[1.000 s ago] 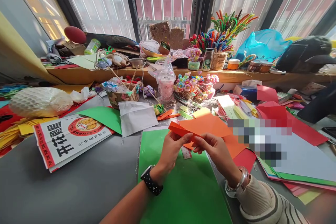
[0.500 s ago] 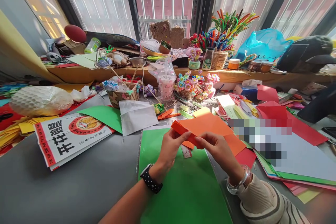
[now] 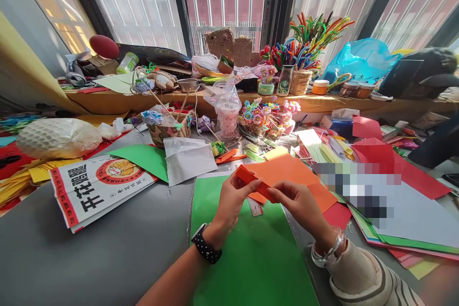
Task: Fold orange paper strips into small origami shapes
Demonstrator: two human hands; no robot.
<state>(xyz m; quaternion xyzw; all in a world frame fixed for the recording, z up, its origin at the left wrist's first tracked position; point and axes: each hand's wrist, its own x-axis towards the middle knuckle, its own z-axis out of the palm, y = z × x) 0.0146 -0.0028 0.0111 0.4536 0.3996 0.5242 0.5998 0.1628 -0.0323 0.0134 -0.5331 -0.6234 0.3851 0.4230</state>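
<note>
- Left hand (image 3: 231, 201): thumb and fingers pinched on the left end of a folded orange paper strip (image 3: 255, 182), held up off the table (image 3: 89, 258). Black dotted watch (image 3: 206, 250) on that wrist.
- Right hand (image 3: 299, 203): fingertips pinched on the same strip further right, near its lower end. Clear bangle (image 3: 328, 253) on the wrist, striped knit sleeve (image 3: 373, 282) behind it.
- Strip sits between both hands, tilted, left end higher. It hangs above a green sheet (image 3: 251, 258) lying flat on the table.
- Just behind the strip: a larger orange sheet (image 3: 287, 169), overlapping a red sheet (image 3: 337, 215) to its right.
- Small ruler (image 3: 255, 207) lies on the green sheet, right below the hands.
- Left of the hands: printed bag with red border and black lettering (image 3: 96, 186), partly on a second green sheet (image 3: 143, 158). White paper bag (image 3: 188, 158) beside that.
- Far left: white foam-net bundle (image 3: 57, 137) over yellow and red paper.
- Mid table: small basket of paper flowers (image 3: 168, 129), clear bag with a pink roll (image 3: 227, 114), cluster of small pipe-cleaner flowers (image 3: 267, 117).
- Window ledge: basket of coloured pipe cleaners (image 3: 304, 52), blue plastic bag (image 3: 358, 60), jars and clutter.
- Right side: stack of red, white and green sheets (image 3: 412, 210); part of it is pixelated, cannot tell what is there.
</note>
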